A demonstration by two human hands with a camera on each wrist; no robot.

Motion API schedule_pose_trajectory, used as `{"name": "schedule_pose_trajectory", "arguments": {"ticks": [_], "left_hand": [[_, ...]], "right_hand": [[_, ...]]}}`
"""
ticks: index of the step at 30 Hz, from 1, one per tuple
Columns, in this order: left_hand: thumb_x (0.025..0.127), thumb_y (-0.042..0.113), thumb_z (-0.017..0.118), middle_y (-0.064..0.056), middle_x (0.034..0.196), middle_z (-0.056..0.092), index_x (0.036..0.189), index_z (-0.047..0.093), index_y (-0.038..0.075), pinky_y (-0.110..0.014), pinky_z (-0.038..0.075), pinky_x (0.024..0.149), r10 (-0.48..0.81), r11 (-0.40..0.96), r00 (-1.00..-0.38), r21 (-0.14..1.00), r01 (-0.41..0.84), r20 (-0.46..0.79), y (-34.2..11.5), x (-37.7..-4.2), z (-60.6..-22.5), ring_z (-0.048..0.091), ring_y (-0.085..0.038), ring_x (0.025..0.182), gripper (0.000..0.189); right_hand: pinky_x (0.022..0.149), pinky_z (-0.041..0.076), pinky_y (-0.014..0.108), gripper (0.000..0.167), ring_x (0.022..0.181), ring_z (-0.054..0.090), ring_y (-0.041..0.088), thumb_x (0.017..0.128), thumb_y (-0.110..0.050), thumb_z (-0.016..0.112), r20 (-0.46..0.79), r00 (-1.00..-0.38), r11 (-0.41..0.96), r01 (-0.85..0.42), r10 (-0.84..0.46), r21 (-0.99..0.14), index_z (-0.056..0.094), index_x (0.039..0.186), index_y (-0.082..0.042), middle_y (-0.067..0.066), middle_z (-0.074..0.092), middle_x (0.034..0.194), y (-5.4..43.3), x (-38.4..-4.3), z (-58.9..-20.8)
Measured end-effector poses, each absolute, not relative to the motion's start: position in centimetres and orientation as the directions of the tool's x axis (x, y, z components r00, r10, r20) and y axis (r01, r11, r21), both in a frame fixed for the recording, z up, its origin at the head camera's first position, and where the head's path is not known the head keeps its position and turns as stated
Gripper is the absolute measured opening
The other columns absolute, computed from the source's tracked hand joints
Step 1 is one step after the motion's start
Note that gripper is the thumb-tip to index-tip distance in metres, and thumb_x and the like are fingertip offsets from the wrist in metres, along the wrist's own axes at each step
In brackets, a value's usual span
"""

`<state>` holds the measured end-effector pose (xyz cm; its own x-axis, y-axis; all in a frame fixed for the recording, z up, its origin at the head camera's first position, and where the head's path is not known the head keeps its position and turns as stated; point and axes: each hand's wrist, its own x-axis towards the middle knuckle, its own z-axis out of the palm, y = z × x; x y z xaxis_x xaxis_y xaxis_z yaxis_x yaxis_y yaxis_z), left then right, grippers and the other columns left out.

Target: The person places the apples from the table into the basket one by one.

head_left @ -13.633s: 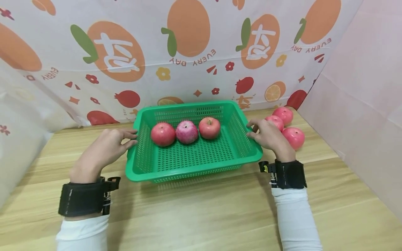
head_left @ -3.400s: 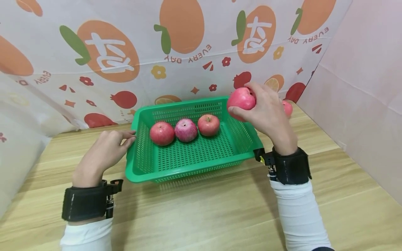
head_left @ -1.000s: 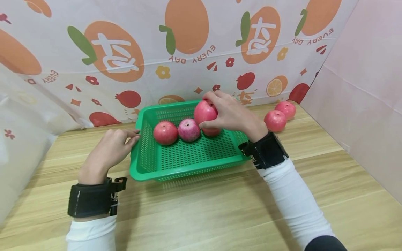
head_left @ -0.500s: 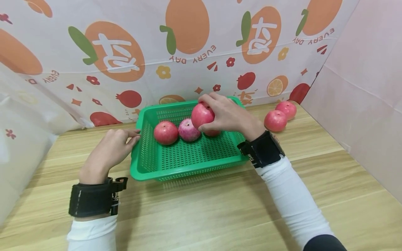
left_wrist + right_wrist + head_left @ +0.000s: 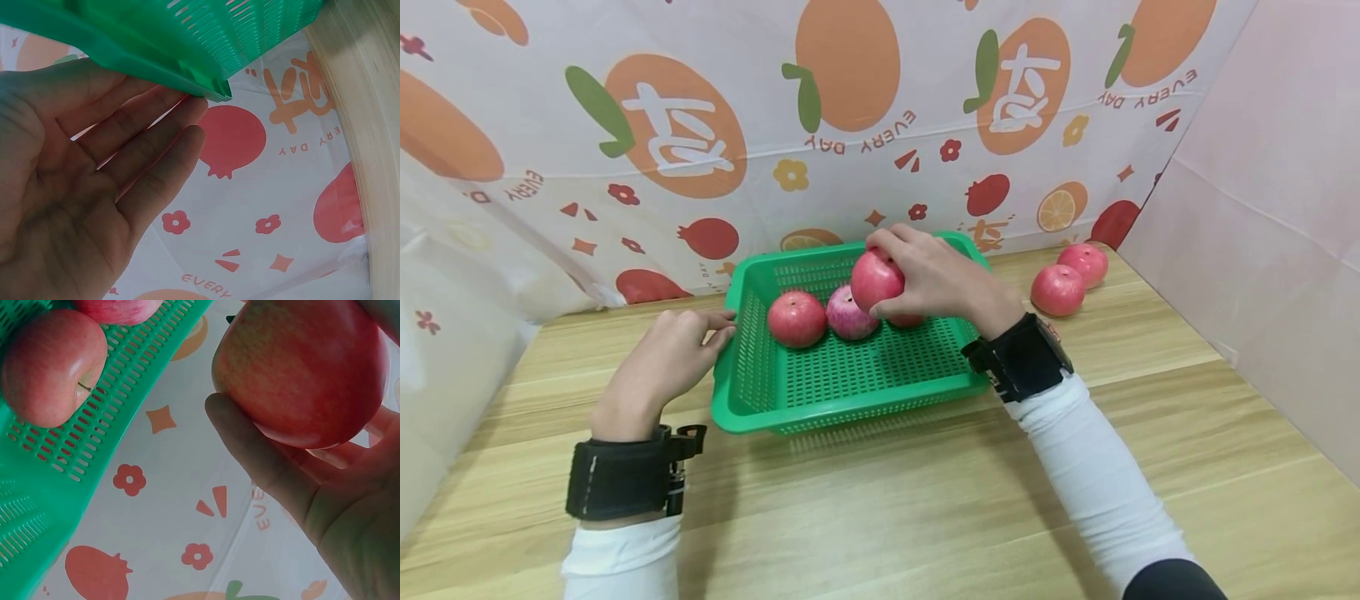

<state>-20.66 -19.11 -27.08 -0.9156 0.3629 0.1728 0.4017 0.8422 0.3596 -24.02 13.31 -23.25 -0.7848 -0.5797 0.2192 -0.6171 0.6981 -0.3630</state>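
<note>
Red apple point(image 5: 875, 282) in right grip point(image 5: 925, 271) above basket point(image 5: 857, 407); left grip point(image 5: 662, 358) touches rim point(image 5: 721, 389).

Basket point(image 5: 850, 406): green. Held apple point(image 5: 876, 282): red, faint yellowish mottling. Middle apple point(image 5: 846, 319): purplish pink, pale speckling. Tabletop point(image 5: 865, 517): light tan, wood-grain streaks. Backdrop cloth point(image 5: 865, 175): white, orange and red fruit prints, green leaves. Sleeves point(image 5: 1093, 467): white

Apple point(image 5: 908, 320) behind R fingers point(image 5: 895, 306) mostly hid., head view.
</note>
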Motion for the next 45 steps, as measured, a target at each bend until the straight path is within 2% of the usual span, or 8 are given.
{"name": "schedule_pose_trajectory", "arguments": {"ticks": [2,9,14,20,35,45], "left_hand": [[0.098,0.001,0.063,-0.035,0.12,0.063,0.118,0.064,-0.02,-0.029,0.033,0.046,0.365,0.842,-0.914,0.355,0.406,0.179,-19.1,-20.7,-27.1,0.057,-0.021,0.064,0.029],[0.097,0.0,0.063,-0.036,0.12,0.063,0.118,0.064,-0.02,-0.028,0.032,0.045,0.37,0.84,-0.911,0.355,0.411,0.181,-19.1,-20.6,-27.0,0.047,-0.018,0.053,0.029],[0.097,-0.001,0.063,-0.036,0.12,0.063,0.118,0.064,-0.021,-0.028,0.032,0.045,0.37,0.839,-0.912,0.357,0.41,0.178,-19.1,-20.5,-27.0,0.044,-0.017,0.052,0.029],[0.097,0.0,0.063,-0.036,0.121,0.063,0.118,0.064,-0.02,-0.028,0.033,0.045,0.366,0.841,-0.913,0.357,0.407,0.179,-19.1,-20.5,-26.9,0.049,-0.018,0.055,0.029],[0.097,-0.001,0.062,-0.035,0.121,0.063,0.118,0.064,-0.02,-0.029,0.032,0.046,0.368,0.84,-0.911,0.353,0.412,0.186,-19.0,-20.5,-27.0,0.045,-0.018,0.055,0.028],[0.098,0.0,0.062,-0.035,0.12,0.063,0.117,0.065,-0.02,-0.029,0.032,0.047,0.368,0.843,-0.91,0.344,0.413,0.192,-19.0,-20.5,-27.1,0.042,-0.019,0.054,0.028]], "right_hand": [[0.091,0.052,0.044,0.07,0.112,0.055,0.03,0.082,-0.033,0.082,0.215,-0.782,0.694,-0.62,-0.585,-0.367,0.051,0.139,-0.007,0.012,0.052,0.134,13.1,-24.1,-23.2],[0.093,0.05,0.043,0.067,0.113,0.054,0.027,0.083,-0.035,0.081,0.173,-0.772,0.679,-0.625,-0.612,-0.386,0.051,0.137,-0.01,0.01,0.052,0.131,12.4,-24.2,-23.5],[0.089,0.051,0.04,0.064,0.108,0.056,0.025,0.083,-0.037,0.079,0.163,-0.767,0.681,-0.63,-0.621,-0.373,0.052,0.135,-0.011,0.009,0.054,0.127,12.1,-24.3,-23.6],[0.086,0.053,0.038,0.063,0.106,0.057,0.024,0.082,-0.038,0.08,0.153,-0.762,0.675,-0.633,-0.629,-0.379,0.053,0.133,-0.012,0.007,0.054,0.126,11.7,-24.4,-23.7],[0.085,0.052,0.036,0.064,0.109,0.053,0.025,0.082,-0.041,0.08,0.105,-0.756,0.677,-0.631,-0.646,-0.378,0.052,0.133,-0.015,0.005,0.053,0.127,10.7,-24.3,-23.7],[0.086,0.052,0.033,0.062,0.107,0.055,0.023,0.082,-0.039,0.081,0.099,-0.721,0.65,-0.668,-0.686,-0.362,0.052,0.13,-0.013,0.006,0.053,0.125,9.5,-24.2,-23.8]]}}
